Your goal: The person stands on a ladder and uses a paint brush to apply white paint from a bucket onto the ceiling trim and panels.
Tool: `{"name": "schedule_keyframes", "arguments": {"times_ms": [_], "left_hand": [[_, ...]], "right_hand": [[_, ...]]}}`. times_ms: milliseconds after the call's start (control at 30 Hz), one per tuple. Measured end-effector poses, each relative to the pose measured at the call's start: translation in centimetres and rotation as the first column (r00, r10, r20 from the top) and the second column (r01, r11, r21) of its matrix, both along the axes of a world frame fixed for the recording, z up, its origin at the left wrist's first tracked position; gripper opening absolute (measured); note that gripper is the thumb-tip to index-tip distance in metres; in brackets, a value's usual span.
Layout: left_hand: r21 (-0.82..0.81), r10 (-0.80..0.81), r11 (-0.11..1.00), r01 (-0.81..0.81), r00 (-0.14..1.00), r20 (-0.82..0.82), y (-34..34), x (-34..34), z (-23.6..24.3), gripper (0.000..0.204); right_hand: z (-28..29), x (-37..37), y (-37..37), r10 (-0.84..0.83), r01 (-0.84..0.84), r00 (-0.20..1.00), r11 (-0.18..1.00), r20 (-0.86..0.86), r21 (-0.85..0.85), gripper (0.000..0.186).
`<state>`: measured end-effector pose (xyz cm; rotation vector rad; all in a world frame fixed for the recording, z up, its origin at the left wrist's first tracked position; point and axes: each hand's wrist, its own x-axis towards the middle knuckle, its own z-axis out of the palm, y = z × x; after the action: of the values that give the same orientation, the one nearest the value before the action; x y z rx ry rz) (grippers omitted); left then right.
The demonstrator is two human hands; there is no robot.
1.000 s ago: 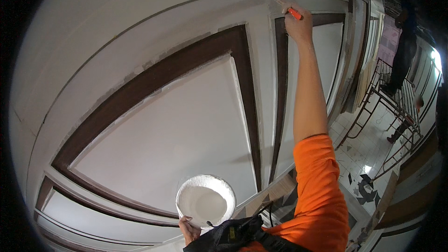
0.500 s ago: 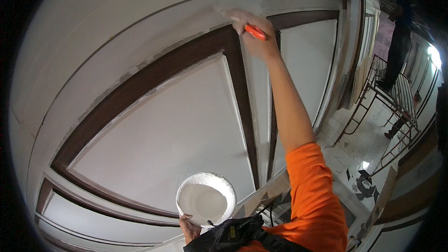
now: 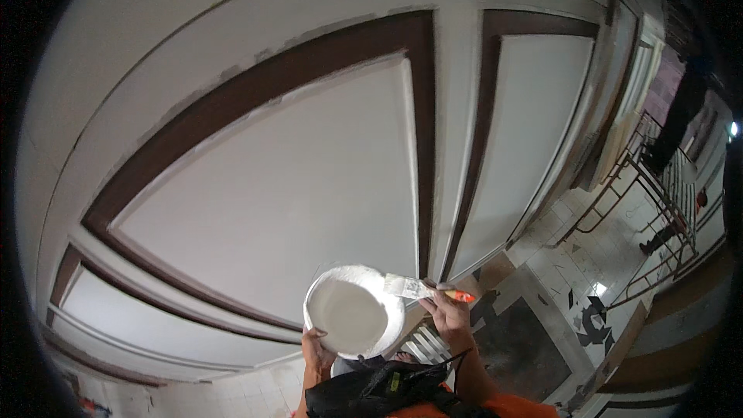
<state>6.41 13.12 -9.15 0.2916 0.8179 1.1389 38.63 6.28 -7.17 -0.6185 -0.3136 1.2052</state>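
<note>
My left hand (image 3: 316,350) grips the near left rim of a round white bucket (image 3: 316,294), its thumb over the edge. Pale, creamy paint (image 3: 348,317) lies inside the bucket. In my right hand (image 3: 449,316) is a paintbrush (image 3: 407,286) with an orange-tipped handle, fingers closed around it. The bristle end rests at the bucket's right rim, pointing left. Beyond the bucket stands a wall of white panels (image 3: 294,162) framed by dark brown moulding (image 3: 186,121), with uneven paint along the moulding's upper edge.
At the right, a person (image 3: 681,116) stands on a metal scaffold (image 3: 619,209); another person's leg shows behind it. Dark scraps (image 3: 592,321) litter the tiled floor (image 3: 553,263). A black bag (image 3: 379,391) hangs at my front, below the bucket.
My right hand has come down from the upper wall with the paintbrush to the bucket's rim. The bucket stays in my left hand. The view has shifted slightly.
</note>
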Motion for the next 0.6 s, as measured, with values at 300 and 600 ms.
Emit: {"name": "schedule_keyframes", "arguments": {"times_ms": [300, 600], "left_hand": [[0.063, -0.04, 0.997, 0.044, 0.997, -0.068, 0.3, 1.7, 2.9, 0.063], [0.025, 0.056, 0.998, -0.052, 0.978, -0.199, -1.9, 0.8, 2.5, 0.053]], "right_hand": [[1.6, -3.6, -0.1, -0.151, 0.172, 0.955, 0.983, 0.256, -0.063, 0.018], [6.7, -4.9, 1.0, -0.033, 0.137, 0.317, 0.99, 0.948, -0.012, 0.018]]}}
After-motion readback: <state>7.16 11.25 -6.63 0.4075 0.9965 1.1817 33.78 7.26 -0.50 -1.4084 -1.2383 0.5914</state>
